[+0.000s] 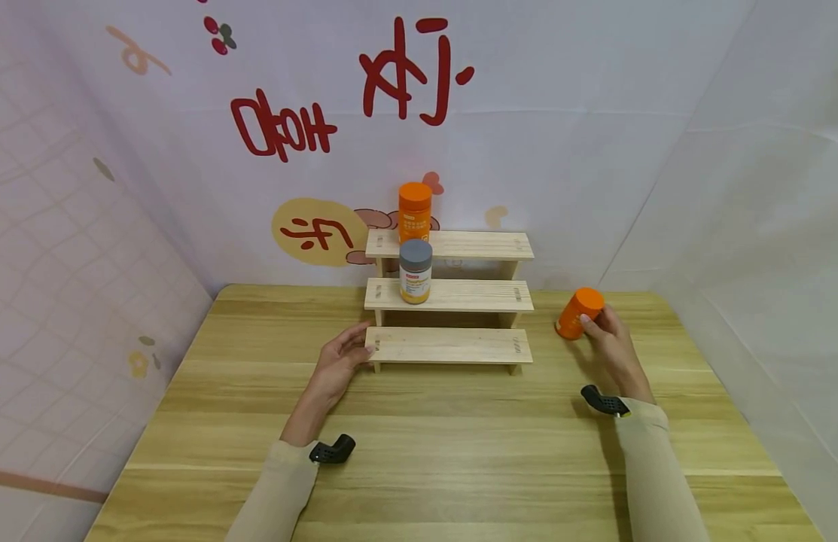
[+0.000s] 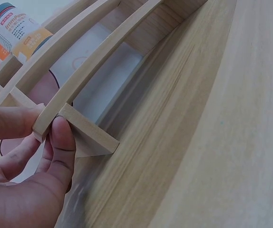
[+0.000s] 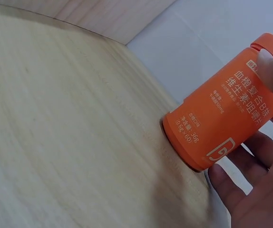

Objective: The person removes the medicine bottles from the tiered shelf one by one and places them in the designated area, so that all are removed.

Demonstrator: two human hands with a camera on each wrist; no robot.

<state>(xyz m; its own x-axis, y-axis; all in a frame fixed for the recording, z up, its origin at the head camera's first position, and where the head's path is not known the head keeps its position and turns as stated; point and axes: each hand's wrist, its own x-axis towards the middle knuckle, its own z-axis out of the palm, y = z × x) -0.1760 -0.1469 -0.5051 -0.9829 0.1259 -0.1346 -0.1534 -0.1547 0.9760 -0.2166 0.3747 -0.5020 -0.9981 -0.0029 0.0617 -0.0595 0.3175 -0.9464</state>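
Observation:
A three-step wooden display rack (image 1: pixel 452 344) stands at the back of the table. My left hand (image 1: pixel 339 360) pinches the left end of its lowest board, thumb and fingers around the corner by the leg (image 2: pixel 91 129). At the table's right, my right hand (image 1: pixel 611 348) holds an orange supplement bottle (image 1: pixel 580 313) with an orange lid, thumb near the lid and fingers behind. Its base is at the tabletop in the right wrist view, where white print shows on the bottle (image 3: pixel 217 111). A grey-lidded bottle (image 1: pixel 415 272) stands on the middle step, and another orange bottle (image 1: pixel 415 211) on the top step.
The wood-grain table (image 1: pixel 459 452) meets a printed white cloth backdrop (image 1: pixel 561 150) right behind the rack. Cloth walls also rise along the left (image 1: pixel 73 226) and right sides. Black wrist devices (image 1: pixel 333 449) sit at both sleeve cuffs.

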